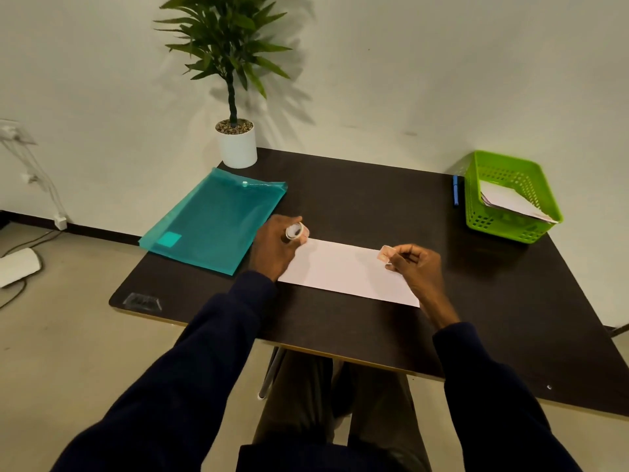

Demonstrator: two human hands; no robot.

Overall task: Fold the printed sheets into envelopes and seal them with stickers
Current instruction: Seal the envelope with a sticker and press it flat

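Observation:
A folded white sheet (343,270) lies flat as a long envelope on the dark table (357,199), in front of me. My left hand (272,247) rests at its left end and grips a small roll of stickers (295,230). My right hand (417,267) hovers over the sheet's right part and pinches a single pinkish sticker (385,253) between thumb and fingers, just above the paper.
A teal plastic folder (214,221) lies at the left of the table. A potted plant (236,144) stands behind it. A green basket (510,195) with folded papers sits at the far right, a blue pen (455,189) beside it.

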